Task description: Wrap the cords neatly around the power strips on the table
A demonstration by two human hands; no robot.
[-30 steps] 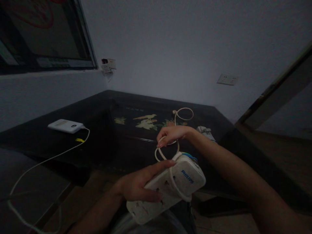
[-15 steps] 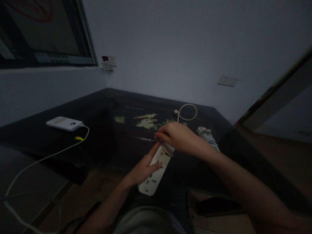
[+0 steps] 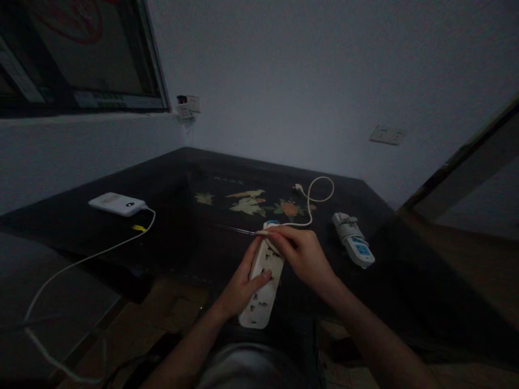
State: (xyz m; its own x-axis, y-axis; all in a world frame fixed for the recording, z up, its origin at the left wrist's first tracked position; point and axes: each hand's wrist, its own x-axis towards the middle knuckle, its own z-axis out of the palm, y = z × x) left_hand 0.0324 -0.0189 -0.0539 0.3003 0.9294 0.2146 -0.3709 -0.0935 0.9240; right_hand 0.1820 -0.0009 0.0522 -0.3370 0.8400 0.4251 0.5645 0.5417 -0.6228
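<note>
A white power strip is tilted up from the near edge of the dark table, its sockets facing me. My left hand is closed round its left side, with the thumb across the socket face. Close to its upper end, my right hand pinches the strip's white cord, part of which lies across the strip. From there the cord runs to a loop on the table and ends in a plug. My right fingertips partly cover the strip's top.
A second power strip, its cord wound round it, lies to the right on the table. At the left are a white device with a cable and a yellow tag. Wall sockets sit behind.
My right hand has come down and toward me, from above the strip's upper end to its right side, with the cord. More of the cord and the second strip now shows. The view has shifted slightly.
</note>
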